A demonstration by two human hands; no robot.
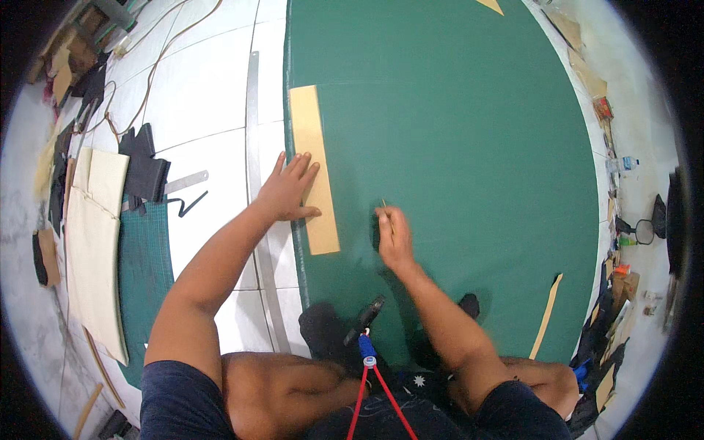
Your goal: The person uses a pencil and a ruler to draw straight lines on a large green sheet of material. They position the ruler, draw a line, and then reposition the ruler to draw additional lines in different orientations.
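Note:
My left hand (284, 194) lies spread on a tan rectangular strip (306, 121), which looks like a cardboard template. Its fingers reach onto the strip and press it against a large dark green sheet (455, 139), close to the sheet's left edge. To the right of the strip, my right hand (396, 238) is closed in a pinch just over the sheet. A thin pen-like stick (383, 202) pokes up from between its thumb and fingers; its exact kind cannot be made out, and the rest of it is hidden by the hand.
Left of the sheet, a long metal ruler (253, 110) lies on white tiles. Farther left are folded cream fabric (99, 257), a green cutting mat (147, 249), black cloth (145, 172) and a short ruler (189, 181). A narrow tan strip (546, 315) rests at the sheet's right.

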